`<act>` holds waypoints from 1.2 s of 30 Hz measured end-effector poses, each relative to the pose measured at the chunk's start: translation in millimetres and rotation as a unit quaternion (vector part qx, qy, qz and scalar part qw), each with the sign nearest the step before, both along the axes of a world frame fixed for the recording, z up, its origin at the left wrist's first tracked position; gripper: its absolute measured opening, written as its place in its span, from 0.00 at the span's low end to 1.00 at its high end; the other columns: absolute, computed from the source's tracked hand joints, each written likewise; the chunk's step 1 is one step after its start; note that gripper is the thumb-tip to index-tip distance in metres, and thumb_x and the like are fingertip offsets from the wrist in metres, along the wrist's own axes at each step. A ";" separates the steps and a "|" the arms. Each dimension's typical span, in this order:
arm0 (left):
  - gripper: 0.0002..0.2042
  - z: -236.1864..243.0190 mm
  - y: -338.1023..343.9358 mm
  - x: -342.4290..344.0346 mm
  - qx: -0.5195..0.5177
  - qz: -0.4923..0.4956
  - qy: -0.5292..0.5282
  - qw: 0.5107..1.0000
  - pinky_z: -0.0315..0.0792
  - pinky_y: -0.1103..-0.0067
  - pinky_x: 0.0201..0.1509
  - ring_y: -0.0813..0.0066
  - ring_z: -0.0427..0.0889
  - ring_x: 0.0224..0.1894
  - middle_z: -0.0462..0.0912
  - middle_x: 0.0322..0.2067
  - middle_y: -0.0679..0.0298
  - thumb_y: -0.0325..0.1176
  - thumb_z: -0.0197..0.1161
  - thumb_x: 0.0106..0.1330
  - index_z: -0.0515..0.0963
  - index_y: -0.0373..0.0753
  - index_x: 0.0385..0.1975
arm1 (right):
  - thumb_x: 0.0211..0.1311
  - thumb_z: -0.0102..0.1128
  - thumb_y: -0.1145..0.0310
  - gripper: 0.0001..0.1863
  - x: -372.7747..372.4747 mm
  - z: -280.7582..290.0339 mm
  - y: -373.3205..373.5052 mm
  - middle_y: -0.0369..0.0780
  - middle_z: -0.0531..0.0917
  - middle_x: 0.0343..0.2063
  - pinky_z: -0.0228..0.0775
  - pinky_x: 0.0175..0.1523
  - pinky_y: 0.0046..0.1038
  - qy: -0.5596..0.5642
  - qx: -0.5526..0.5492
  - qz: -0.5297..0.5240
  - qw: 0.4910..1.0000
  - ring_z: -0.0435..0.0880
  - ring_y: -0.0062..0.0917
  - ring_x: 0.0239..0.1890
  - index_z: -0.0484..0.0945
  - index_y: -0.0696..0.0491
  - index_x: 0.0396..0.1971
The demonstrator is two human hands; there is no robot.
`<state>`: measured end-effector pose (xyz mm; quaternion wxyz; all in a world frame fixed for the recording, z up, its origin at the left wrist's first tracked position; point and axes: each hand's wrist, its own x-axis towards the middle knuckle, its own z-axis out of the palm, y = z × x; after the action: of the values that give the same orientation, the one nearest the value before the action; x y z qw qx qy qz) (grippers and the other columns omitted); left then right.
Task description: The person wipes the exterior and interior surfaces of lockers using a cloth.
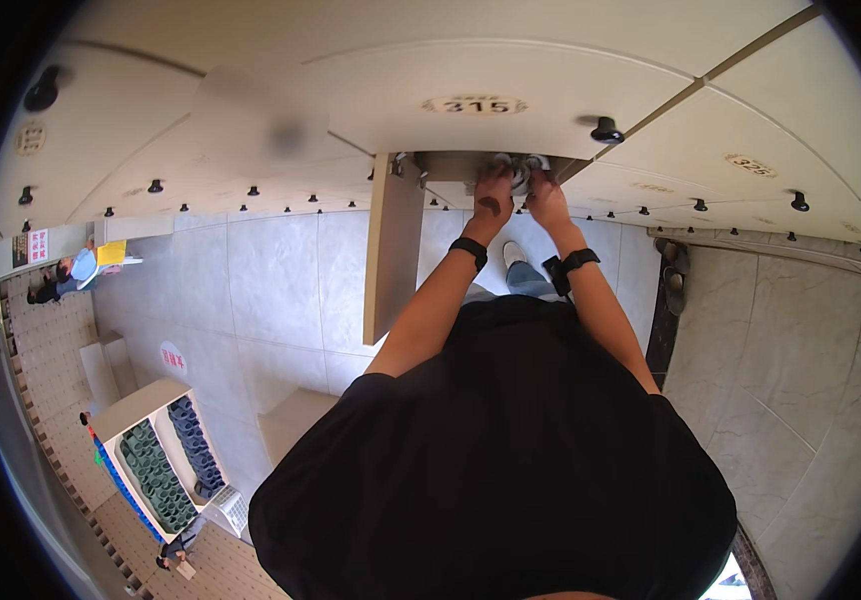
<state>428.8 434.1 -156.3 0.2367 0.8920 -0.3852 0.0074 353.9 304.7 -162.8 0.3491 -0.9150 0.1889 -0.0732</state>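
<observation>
Both forearms reach up to a low open locker compartment (446, 165) in a pale wall of lockers. Its door (391, 260) stands swung out just left of my left arm. My left hand (493, 198) has its fingers curled at grey-and-white objects (521, 175) in the opening, perhaps shoes; they are too small and covered to tell. My right hand (548, 200) grips at the same objects from the right, fingertips partly hidden by them. Dark bands circle both wrists, and a small black object (557, 276) hangs by the right one.
Closed locker doors (791, 140) with black knobs surround the opening. Dark shoes (674, 275) lie by a floor strip at right. At lower left stands a rack (151, 465) of green and dark-blue slippers. People appear at far left (81, 268) and near the rack (173, 555).
</observation>
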 end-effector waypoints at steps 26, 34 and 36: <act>0.15 226.0 361.2 -49.1 -0.265 0.098 0.203 0.937 0.74 0.69 0.39 0.50 0.80 0.35 0.80 0.32 0.50 0.30 0.65 0.56 0.70 0.35 0.41 | 0.54 0.60 0.69 0.13 -51.2 271.9 289.1 0.45 0.79 0.42 0.75 0.43 0.34 -0.088 -0.101 0.030 0.991 0.81 0.38 0.41 0.76 0.53 0.40; 0.28 96.4 336.5 -80.1 -0.359 -0.006 0.367 0.858 0.69 0.70 0.60 0.60 0.76 0.57 0.76 0.54 0.49 0.29 0.61 0.63 0.60 0.32 0.62 | 0.51 0.58 0.70 0.23 -73.4 212.8 353.7 0.59 0.58 0.62 0.75 0.50 0.45 -0.072 -0.108 0.004 0.992 0.74 0.58 0.53 0.71 0.48 0.51; 0.28 87.5 340.8 -76.0 -0.334 -0.001 0.399 0.854 0.68 0.72 0.60 0.63 0.75 0.58 0.77 0.54 0.53 0.27 0.62 0.61 0.62 0.31 0.62 | 0.51 0.57 0.72 0.23 -76.8 214.9 351.0 0.60 0.57 0.62 0.74 0.51 0.45 -0.039 -0.103 0.019 0.994 0.72 0.59 0.55 0.70 0.47 0.51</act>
<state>352.8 774.8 -68.8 0.6534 0.6854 -0.2330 -0.2214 277.1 655.6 52.2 0.2610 -0.9460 0.1491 -0.1213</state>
